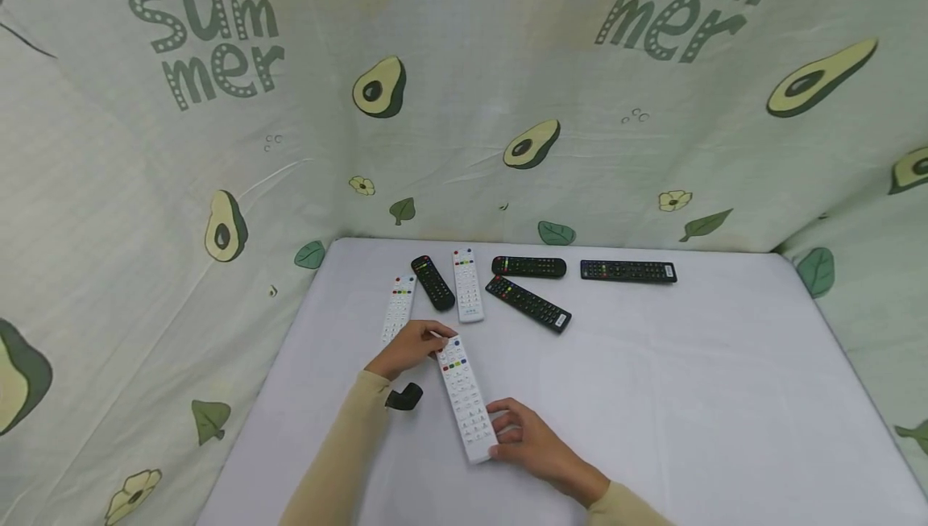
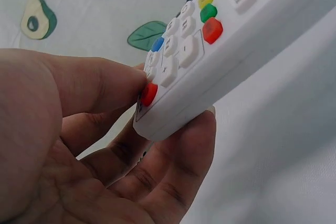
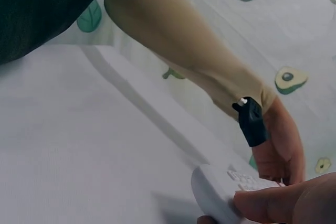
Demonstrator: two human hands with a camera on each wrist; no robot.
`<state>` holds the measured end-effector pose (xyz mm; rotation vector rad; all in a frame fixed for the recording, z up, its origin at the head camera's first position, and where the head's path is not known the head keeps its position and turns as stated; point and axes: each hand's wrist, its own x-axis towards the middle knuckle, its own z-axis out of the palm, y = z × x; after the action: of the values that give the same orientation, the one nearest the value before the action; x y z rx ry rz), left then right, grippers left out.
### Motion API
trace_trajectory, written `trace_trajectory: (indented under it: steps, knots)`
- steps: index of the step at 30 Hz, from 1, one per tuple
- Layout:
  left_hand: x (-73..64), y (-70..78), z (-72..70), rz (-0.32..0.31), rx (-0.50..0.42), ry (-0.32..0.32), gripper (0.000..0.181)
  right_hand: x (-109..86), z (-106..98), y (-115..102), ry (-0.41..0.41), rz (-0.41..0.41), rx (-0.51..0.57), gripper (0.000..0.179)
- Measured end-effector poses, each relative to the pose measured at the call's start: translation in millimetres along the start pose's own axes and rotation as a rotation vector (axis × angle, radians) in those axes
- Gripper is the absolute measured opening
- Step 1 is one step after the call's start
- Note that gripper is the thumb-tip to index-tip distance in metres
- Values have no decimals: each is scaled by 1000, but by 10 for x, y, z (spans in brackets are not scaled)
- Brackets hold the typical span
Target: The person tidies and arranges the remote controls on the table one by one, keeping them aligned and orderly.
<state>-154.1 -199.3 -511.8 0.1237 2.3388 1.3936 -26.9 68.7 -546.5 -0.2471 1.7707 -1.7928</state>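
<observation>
A white remote control (image 1: 466, 405) is held above the white table by both hands, its face turned up. My left hand (image 1: 412, 349) pinches the far end, the one with red and blue buttons; in the left wrist view the thumb lies by the red button and fingers support the remote (image 2: 210, 72) from below. My right hand (image 1: 540, 447) grips the near end at its right corner. In the right wrist view the thumb lies on the edge of the remote (image 3: 212, 195), and the other fingers are mostly hidden.
Beyond the hands lie a white remote (image 1: 468, 288), a black one (image 1: 432, 283) and several more black remotes (image 1: 627, 271). Another white remote (image 1: 397, 310) is partly covered by my left hand. A printed cloth (image 1: 449, 107) hangs behind the table (image 1: 689, 405).
</observation>
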Motion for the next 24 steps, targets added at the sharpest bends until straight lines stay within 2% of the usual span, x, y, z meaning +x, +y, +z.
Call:
trace_trajectory:
  steps: [4,12,24]
  knots:
    - [5,-6,-14,-8,15,1,21,37,91,1,-1,16,2,60]
    - [5,-32,-14,19,82,0,20,92,282,9,11,45,6,59]
    - [52,-82,26,15,149,19,19,185,530,65,72,8,12,59]
